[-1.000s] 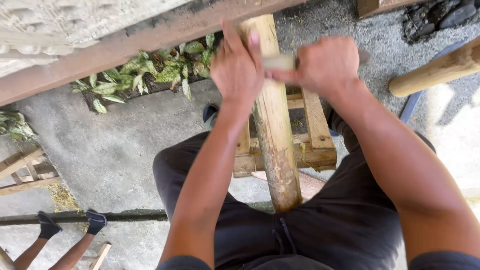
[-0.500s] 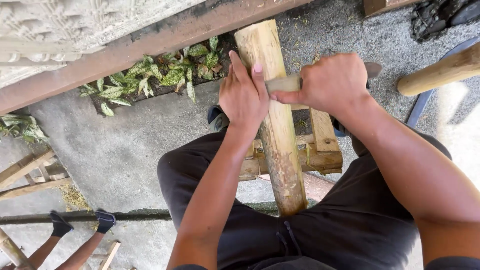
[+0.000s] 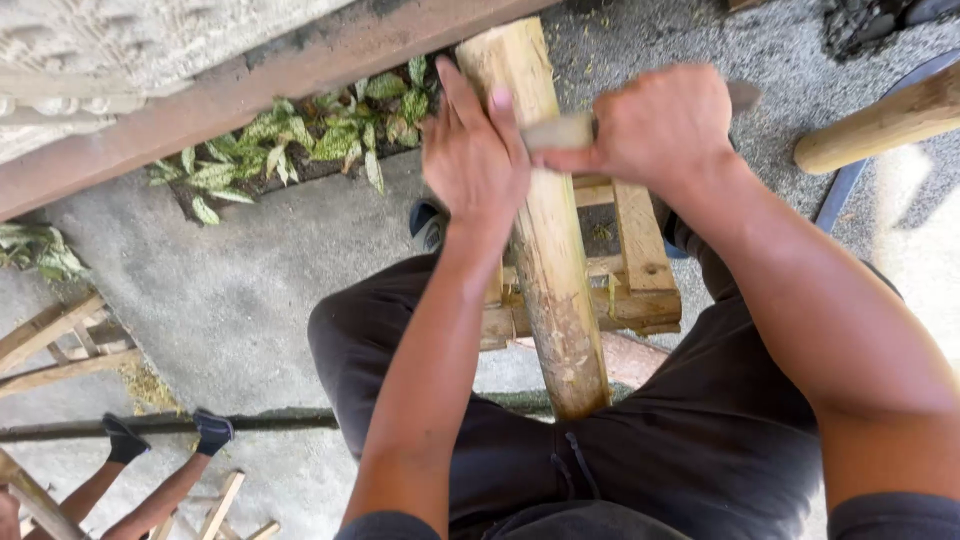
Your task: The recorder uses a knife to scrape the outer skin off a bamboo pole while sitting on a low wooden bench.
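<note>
A thick pale bamboo pole runs from between my legs up toward the top of the view, lying over a small wooden frame. My left hand presses flat against the pole's left side, fingers stretched upward and touching the end of a blade. My right hand is closed around the tool's handle, with the blade lying crosswise on the pole; its other end sticks out past my fist. I sit in dark trousers.
A reddish beam crosses the top left above a strip of green leafy plants. Another pole juts in at the right. Wooden slats lie at the left; another person's sock-clad feet rest on a dark pipe.
Both hands with the blade have slid down the pole toward me. My left fingers have spread flatter over the pole.
</note>
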